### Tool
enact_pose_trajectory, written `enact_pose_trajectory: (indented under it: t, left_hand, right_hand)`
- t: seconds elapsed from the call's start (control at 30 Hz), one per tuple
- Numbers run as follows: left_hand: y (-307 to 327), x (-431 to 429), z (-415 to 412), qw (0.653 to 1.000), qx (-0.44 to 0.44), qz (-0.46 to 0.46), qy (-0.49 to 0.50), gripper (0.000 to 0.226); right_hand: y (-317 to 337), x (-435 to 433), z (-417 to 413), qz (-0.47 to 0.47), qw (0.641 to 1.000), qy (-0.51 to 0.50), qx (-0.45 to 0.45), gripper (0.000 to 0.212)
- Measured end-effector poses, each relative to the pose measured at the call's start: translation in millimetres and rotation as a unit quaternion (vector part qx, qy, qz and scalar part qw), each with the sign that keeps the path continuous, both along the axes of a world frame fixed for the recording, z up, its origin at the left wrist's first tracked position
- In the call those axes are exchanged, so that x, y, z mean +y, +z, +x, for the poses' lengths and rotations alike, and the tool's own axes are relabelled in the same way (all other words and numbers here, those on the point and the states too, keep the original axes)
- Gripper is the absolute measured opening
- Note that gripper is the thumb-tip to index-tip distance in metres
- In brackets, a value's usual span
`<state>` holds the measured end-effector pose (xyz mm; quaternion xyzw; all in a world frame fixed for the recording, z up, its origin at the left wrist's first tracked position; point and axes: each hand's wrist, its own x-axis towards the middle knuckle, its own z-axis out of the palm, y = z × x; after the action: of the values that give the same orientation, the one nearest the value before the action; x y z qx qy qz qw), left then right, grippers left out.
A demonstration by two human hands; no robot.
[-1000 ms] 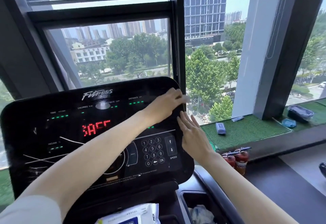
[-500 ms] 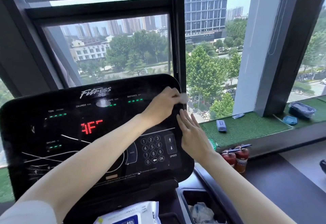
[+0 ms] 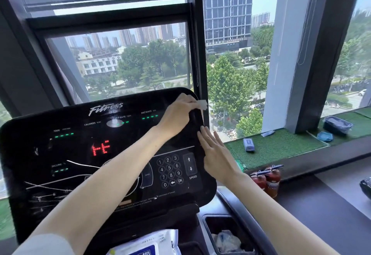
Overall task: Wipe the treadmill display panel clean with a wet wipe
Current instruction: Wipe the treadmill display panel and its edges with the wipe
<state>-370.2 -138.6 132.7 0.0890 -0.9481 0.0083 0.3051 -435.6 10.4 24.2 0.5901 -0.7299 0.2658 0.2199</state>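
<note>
The fingers [image 3: 187, 102] of the left hand [image 3: 177, 114] are curled round a white wet wipe [image 3: 202, 105] and press it on the upper right corner of the black treadmill display panel [image 3: 80, 154]. One end of the wipe sticks out past the fingertips, over the panel's edge. Just below them, the right hand [image 3: 217, 154] lies flat with its fingers [image 3: 206, 137] straight and close together, holding nothing and resting against the panel's right edge. The number keypad [image 3: 170, 171] sits left of that palm.

Lower, beneath both wrists, an open black bin [image 3: 208, 221] in the console holds a crumpled pale wad [image 3: 226, 240]. Left of it lies a white and blue pack of wipes [image 3: 148, 244], partly cut off by the frame.

Far to the right of the fingers, on the green-turfed window ledge [image 3: 281, 148], stands a dark tray [image 3: 337, 125]; what is in it cannot be made out. A small grey pack [image 3: 249, 144] lies nearer the hands.
</note>
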Motion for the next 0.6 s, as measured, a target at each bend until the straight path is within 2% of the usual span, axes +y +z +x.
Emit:
enact_pose_trajectory:
  t: [0.07, 0.2, 0.23, 0.27, 0.4, 0.43, 0.53, 0.6]
  left_hand:
    - [-2, 2, -1, 0.999, 0.038, 0.018, 0.02, 0.053]
    - [-35, 22, 14, 0.99, -0.11, -0.042, -0.083, 0.055]
    - [-36, 21, 15, 0.986, -0.124, -0.055, -0.092, 0.054]
    - [-32, 17, 13, 0.988, -0.112, -0.059, -0.085, 0.054]
    - [-20, 11, 5, 0.998, 0.038, -0.01, 0.039, 0.051]
    - [-26, 15, 5, 0.999, 0.025, -0.02, 0.031, 0.051]
    - [-54, 34, 18, 0.985, -0.113, -0.093, -0.088, 0.048]
    - [-49, 31, 21, 0.98, -0.141, -0.1, -0.099, 0.046]
  right_hand:
    - [-10, 8, 2, -0.013, 1.0, -0.003, -0.017, 0.073]
    - [-36, 23, 6, 0.003, 0.999, -0.015, -0.04, 0.068]
    - [-40, 24, 8, 0.007, 0.999, -0.017, -0.043, 0.067]
    - [-43, 24, 10, 0.011, 0.999, -0.02, -0.043, 0.067]
    - [-46, 21, 15, 0.025, 0.998, -0.041, -0.043, 0.065]
    - [-46, 20, 16, 0.033, 0.998, -0.045, -0.037, 0.065]
    - [-47, 19, 14, 0.049, 0.997, -0.059, -0.021, 0.064]
    - [-46, 19, 15, 0.054, 0.996, -0.065, -0.015, 0.064]
